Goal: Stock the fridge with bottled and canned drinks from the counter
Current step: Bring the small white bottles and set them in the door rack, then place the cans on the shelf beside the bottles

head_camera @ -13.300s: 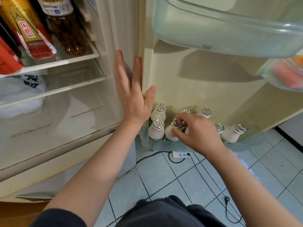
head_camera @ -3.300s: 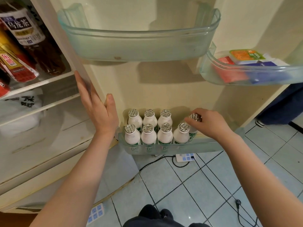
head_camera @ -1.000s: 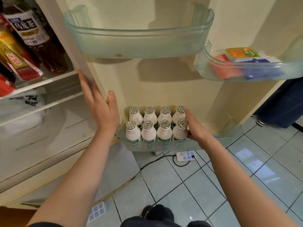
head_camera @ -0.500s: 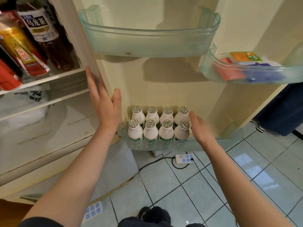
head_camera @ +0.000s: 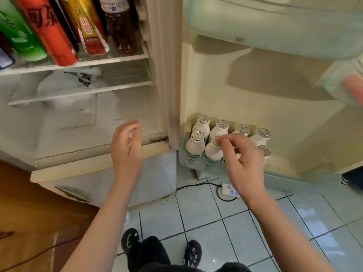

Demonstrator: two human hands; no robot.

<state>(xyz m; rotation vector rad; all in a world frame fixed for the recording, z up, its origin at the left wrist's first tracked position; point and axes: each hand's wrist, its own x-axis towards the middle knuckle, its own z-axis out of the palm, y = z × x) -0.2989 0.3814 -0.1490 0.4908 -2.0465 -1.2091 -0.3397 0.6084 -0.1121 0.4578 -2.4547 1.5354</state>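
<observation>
Tiled floor (head_camera: 206, 216) beneath white bottles (head_camera: 200, 132) in fridge door (head_camera: 255, 99) | left hand (head_camera: 125, 152) now off fridge frame (head_camera: 165, 75), right hand (head_camera: 243, 160) risen above bottles; both loose-fingered, empty.

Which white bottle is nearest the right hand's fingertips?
The front-row bottle, second from the left: the right hand's fingertips overlap its top, unlike the other visible bottles.

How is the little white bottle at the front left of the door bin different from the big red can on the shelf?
The white bottle is white with a silvery foil cap; the red can is red with black writing. The bottle looks short and rounded; the can tall and slim. The bottle stands in the door bin, the can on an inside shelf. Both are drinks in the fridge.
</observation>
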